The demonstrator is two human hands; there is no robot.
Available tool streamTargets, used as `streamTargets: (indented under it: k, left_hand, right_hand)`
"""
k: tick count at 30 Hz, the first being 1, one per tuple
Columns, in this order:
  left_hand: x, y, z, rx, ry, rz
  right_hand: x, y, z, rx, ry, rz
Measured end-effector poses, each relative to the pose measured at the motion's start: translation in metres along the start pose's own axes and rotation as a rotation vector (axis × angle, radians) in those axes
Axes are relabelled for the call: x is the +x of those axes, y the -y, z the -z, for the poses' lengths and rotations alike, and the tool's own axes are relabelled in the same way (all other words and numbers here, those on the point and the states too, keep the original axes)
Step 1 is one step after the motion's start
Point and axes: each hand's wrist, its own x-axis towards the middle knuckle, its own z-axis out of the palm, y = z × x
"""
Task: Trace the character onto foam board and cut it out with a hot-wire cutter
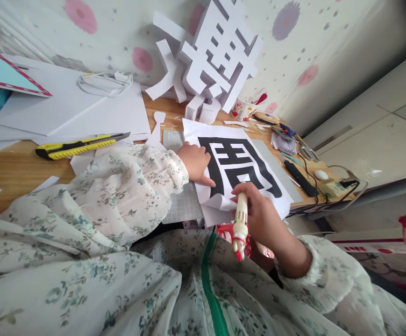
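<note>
A white sheet [193, 129] printed with a bold black character [255, 161] lies on a grey cutting mat [181, 205]. My left hand [196, 162] presses on the sheet's left side, fingers spread. At the sheet's near edge, my right hand [259, 210] grips a thick cream multicolour pen [241, 217] with a small animal figure on its near end. The pen's tip is hidden behind my fingers. Just left of my right hand, the paper's near edge curls up [220, 202].
A yellow utility knife [81, 145] rests on the left near white sheets [69, 105]. Behind stands a white three-dimensional paper character [217, 56] against the wall. A paper cup [244, 110], black glue gun [301, 178] and power strip [339, 187] sit to the right.
</note>
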Motion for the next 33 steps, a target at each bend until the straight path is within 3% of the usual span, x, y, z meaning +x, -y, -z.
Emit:
streamTargets:
  k: [6,15,33]
  left_hand:
    - [0.002,0.001,-0.002,-0.007,-0.014,-0.008]
    - [0.002,0.000,-0.001,-0.041,-0.005,0.003]
    - [0.002,-0.001,0.000,-0.087,-0.001,0.014]
  right_hand:
    - [0.021,0.000,0.000,0.103,0.067,-0.081]
    - [0.012,-0.002,-0.007,0.113,0.048,-0.179]
    - [-0.002,-0.007,-0.015,0.122,-0.090,-0.121]
